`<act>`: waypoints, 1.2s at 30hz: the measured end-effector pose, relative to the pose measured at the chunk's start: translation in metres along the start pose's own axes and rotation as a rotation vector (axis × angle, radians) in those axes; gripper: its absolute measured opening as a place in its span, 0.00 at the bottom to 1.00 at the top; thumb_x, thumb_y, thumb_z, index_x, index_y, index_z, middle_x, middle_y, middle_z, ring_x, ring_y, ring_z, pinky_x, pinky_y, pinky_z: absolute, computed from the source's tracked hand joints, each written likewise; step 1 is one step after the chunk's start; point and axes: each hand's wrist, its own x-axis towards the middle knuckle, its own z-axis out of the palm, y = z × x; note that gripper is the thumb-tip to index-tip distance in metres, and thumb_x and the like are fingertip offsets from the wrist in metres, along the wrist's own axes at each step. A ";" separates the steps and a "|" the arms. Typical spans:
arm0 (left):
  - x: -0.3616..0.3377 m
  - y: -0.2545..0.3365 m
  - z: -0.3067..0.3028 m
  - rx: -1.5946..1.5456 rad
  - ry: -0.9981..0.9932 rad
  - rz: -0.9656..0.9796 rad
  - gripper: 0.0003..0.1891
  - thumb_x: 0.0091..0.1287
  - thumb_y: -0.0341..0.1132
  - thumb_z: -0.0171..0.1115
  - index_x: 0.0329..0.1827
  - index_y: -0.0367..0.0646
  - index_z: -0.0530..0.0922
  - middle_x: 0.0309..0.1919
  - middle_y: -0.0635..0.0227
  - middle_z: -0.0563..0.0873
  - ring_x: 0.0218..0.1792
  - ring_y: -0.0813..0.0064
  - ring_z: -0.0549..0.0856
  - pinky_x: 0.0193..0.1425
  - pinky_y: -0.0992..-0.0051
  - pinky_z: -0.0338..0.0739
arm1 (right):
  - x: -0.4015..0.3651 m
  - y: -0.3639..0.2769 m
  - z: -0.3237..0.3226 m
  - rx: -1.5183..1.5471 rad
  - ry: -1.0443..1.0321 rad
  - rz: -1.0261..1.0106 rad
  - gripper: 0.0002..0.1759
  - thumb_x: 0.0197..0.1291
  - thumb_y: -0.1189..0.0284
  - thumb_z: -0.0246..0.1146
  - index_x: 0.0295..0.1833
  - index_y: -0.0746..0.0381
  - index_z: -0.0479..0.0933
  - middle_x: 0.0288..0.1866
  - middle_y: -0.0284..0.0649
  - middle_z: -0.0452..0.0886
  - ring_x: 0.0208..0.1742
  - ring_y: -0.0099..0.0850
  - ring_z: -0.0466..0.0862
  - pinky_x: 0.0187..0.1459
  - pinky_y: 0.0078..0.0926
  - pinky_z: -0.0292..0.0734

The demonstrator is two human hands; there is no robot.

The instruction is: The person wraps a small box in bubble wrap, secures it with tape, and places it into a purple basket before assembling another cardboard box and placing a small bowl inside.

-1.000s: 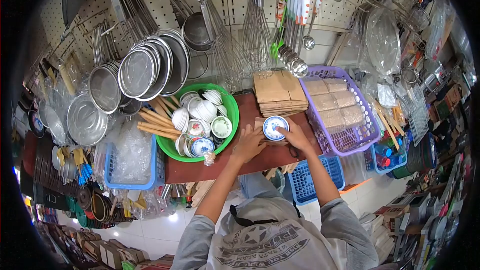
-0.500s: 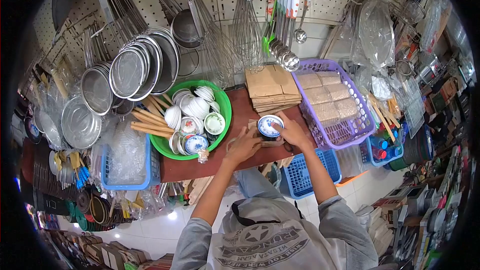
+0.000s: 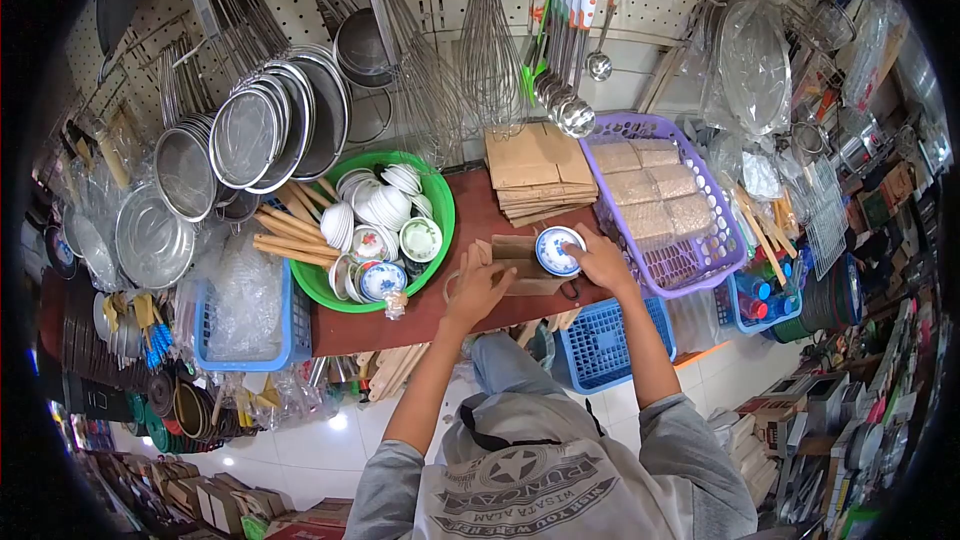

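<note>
A small white bowl with blue flowers (image 3: 558,245) is in my right hand (image 3: 603,264), the thumb over its rim. Below and left of the bowl lies a brown paper bag (image 3: 516,252) on its side on the red-brown table. At the bag's left end, my left hand (image 3: 476,287) grips its edge, thumb and fingers apart across the paper. To the left stands a green basin (image 3: 446,208) holding several white and patterned bowls (image 3: 378,206) and wooden-handled tools (image 3: 297,240).
Behind the bag is a stack of folded brown paper bags (image 3: 540,165). A purple basket (image 3: 722,265) with wrapped brown packs stands at the right. Blue baskets (image 3: 612,342) sit below the table edge. Strainers (image 3: 248,138), whisks (image 3: 490,70) and ladles (image 3: 565,105) hang above.
My right hand has moved the bowl slightly right, off the middle of the bag. My left hand has shifted left, away from the bowl, exposing more of the bag.
</note>
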 end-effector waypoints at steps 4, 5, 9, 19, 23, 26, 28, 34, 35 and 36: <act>0.000 0.001 -0.008 0.093 -0.101 -0.114 0.42 0.58 0.53 0.73 0.74 0.48 0.67 0.60 0.51 0.69 0.64 0.45 0.70 0.68 0.54 0.68 | 0.013 0.028 0.012 0.123 0.009 -0.016 0.21 0.68 0.52 0.59 0.54 0.57 0.76 0.50 0.56 0.85 0.55 0.57 0.82 0.56 0.52 0.73; 0.001 -0.002 -0.008 0.109 -0.127 -0.110 0.47 0.55 0.54 0.75 0.76 0.51 0.62 0.61 0.52 0.68 0.65 0.45 0.69 0.68 0.53 0.67 | 0.019 0.038 0.019 0.181 0.028 -0.042 0.22 0.68 0.52 0.59 0.54 0.58 0.76 0.50 0.56 0.85 0.55 0.57 0.82 0.56 0.50 0.73; 0.009 -0.004 -0.010 0.211 -0.235 -0.128 0.60 0.46 0.56 0.79 0.82 0.56 0.52 0.65 0.53 0.68 0.66 0.43 0.68 0.70 0.50 0.65 | 0.032 0.049 0.031 0.322 0.043 -0.110 0.24 0.67 0.54 0.61 0.57 0.62 0.77 0.51 0.56 0.85 0.54 0.52 0.84 0.57 0.43 0.74; 0.040 0.008 -0.012 0.239 -0.417 -0.235 0.67 0.39 0.54 0.81 0.82 0.44 0.49 0.73 0.46 0.65 0.70 0.43 0.71 0.73 0.53 0.69 | 0.037 0.031 0.015 0.348 -0.058 0.026 0.23 0.64 0.59 0.68 0.56 0.65 0.82 0.35 0.45 0.89 0.30 0.30 0.89 0.35 0.28 0.82; 0.048 0.011 -0.007 0.236 -0.501 -0.263 0.68 0.39 0.51 0.83 0.81 0.38 0.48 0.76 0.40 0.60 0.73 0.44 0.69 0.75 0.57 0.69 | 0.040 0.015 0.014 0.288 -0.112 0.045 0.21 0.63 0.61 0.70 0.53 0.67 0.84 0.33 0.44 0.88 0.25 0.26 0.88 0.29 0.25 0.83; 0.049 0.009 -0.006 0.185 -0.473 -0.250 0.67 0.38 0.48 0.83 0.80 0.34 0.50 0.77 0.37 0.58 0.74 0.43 0.67 0.76 0.57 0.68 | 0.037 -0.006 0.013 0.306 -0.141 0.037 0.21 0.63 0.62 0.70 0.53 0.68 0.84 0.35 0.44 0.89 0.27 0.28 0.89 0.28 0.25 0.85; 0.045 -0.004 -0.002 0.118 -0.409 -0.183 0.66 0.37 0.46 0.83 0.79 0.32 0.52 0.76 0.34 0.58 0.75 0.42 0.66 0.76 0.56 0.68 | 0.038 -0.013 0.018 0.351 -0.182 0.049 0.20 0.64 0.65 0.69 0.54 0.69 0.83 0.35 0.44 0.89 0.28 0.29 0.90 0.29 0.25 0.86; 0.034 -0.020 0.004 0.023 -0.303 -0.107 0.64 0.39 0.45 0.83 0.81 0.41 0.52 0.73 0.38 0.67 0.74 0.40 0.66 0.76 0.52 0.66 | 0.028 -0.029 0.032 0.400 -0.131 -0.024 0.18 0.63 0.67 0.70 0.55 0.65 0.83 0.36 0.44 0.89 0.29 0.33 0.91 0.32 0.28 0.85; 0.032 -0.021 0.004 -0.031 -0.271 -0.103 0.63 0.39 0.44 0.83 0.80 0.44 0.53 0.73 0.40 0.67 0.74 0.39 0.66 0.76 0.51 0.66 | 0.026 -0.033 0.031 0.380 -0.118 -0.016 0.18 0.62 0.66 0.70 0.54 0.64 0.84 0.36 0.44 0.90 0.29 0.34 0.91 0.34 0.29 0.85; 0.029 -0.015 -0.001 -0.087 -0.239 -0.099 0.62 0.39 0.44 0.83 0.80 0.46 0.54 0.72 0.42 0.68 0.73 0.38 0.67 0.75 0.50 0.66 | 0.025 -0.036 0.031 0.366 -0.117 -0.031 0.18 0.62 0.65 0.70 0.54 0.62 0.84 0.36 0.44 0.89 0.28 0.34 0.91 0.35 0.30 0.85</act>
